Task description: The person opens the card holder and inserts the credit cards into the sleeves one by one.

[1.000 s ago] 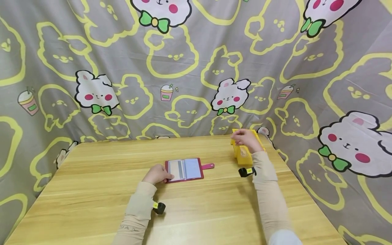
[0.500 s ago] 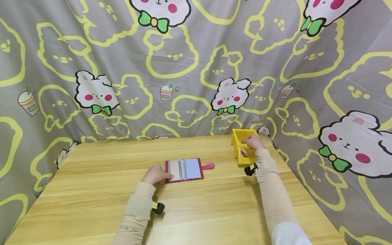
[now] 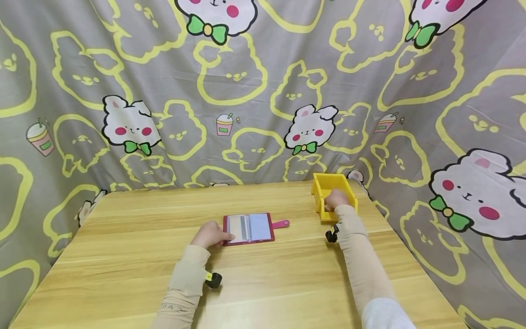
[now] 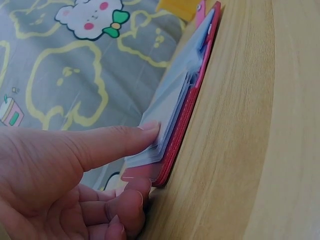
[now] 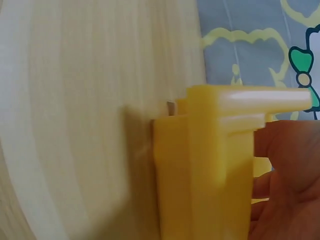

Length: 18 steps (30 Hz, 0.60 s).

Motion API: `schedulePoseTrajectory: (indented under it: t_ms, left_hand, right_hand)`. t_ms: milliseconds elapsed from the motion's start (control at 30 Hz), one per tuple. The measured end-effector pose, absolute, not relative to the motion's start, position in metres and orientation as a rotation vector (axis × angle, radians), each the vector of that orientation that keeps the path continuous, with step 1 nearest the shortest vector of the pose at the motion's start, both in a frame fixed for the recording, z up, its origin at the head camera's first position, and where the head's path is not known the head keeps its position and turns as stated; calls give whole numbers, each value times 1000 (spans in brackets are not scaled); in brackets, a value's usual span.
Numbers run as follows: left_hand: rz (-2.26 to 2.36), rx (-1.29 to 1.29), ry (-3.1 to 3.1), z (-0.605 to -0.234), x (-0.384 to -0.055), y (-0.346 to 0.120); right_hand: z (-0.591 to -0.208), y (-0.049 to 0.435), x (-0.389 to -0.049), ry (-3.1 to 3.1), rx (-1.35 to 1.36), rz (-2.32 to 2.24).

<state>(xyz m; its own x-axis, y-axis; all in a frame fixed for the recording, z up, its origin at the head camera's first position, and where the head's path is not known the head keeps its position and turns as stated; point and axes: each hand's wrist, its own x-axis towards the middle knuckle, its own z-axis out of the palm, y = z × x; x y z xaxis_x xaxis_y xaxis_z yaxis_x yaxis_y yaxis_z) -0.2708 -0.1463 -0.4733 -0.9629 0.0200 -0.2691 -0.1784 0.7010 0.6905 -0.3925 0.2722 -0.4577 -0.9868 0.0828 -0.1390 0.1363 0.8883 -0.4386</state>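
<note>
A red card holder point(image 3: 271, 228) lies spread flat on the table, its clear plastic sleeves point(image 4: 167, 107) facing up. My left hand point(image 3: 209, 234) holds its left edge. In the left wrist view that thumb presses on the sleeves while the other fingers curl at the cover's edge. At the back right, my right hand point(image 3: 338, 198) reaches down inside a yellow open-topped bin point(image 3: 318, 194). The right wrist view shows the bin's wall point(image 5: 205, 170) hiding the fingertips, so I cannot tell what they hold.
The pink strap point(image 3: 281, 224) with its snap sticks out to the right of the card holder. A patterned curtain point(image 3: 255, 109) hangs behind the wooden table point(image 3: 263, 283) and along its right side. A small black camera sits on each wrist.
My right hand has gone from above the bin down into it, its fingers now behind the walls. My left hand has stayed on the card holder.
</note>
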Motion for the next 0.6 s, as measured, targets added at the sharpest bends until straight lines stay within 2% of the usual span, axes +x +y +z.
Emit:
schedulePoseTrajectory:
  t_ms: [333,600]
  left_hand:
    - [1109,-105,2678,-474,-270,-147]
    - [1103,-142,2686,-474,-270,-147]
  right_hand:
    - [-455,263,-387,2948,229,-482]
    - [-457,262,-388,2919,227,-497]
